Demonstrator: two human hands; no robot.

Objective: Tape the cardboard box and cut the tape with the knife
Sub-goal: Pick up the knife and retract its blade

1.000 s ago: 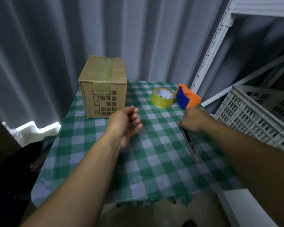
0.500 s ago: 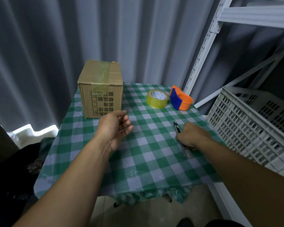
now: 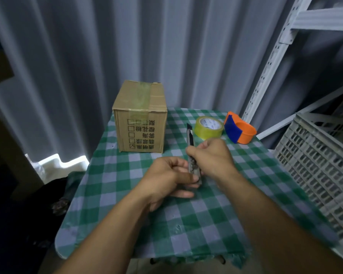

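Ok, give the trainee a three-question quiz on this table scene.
1. True or false: both hands hold the knife.
2. Which sits nearest the box? A) tape roll B) orange dispenser C) crate
3. Fill in: the strip of tape already on the box runs over its ____ and down its front.

Key
1. True: the left hand grips the lower end, the right hand the middle.
2. A
3. top
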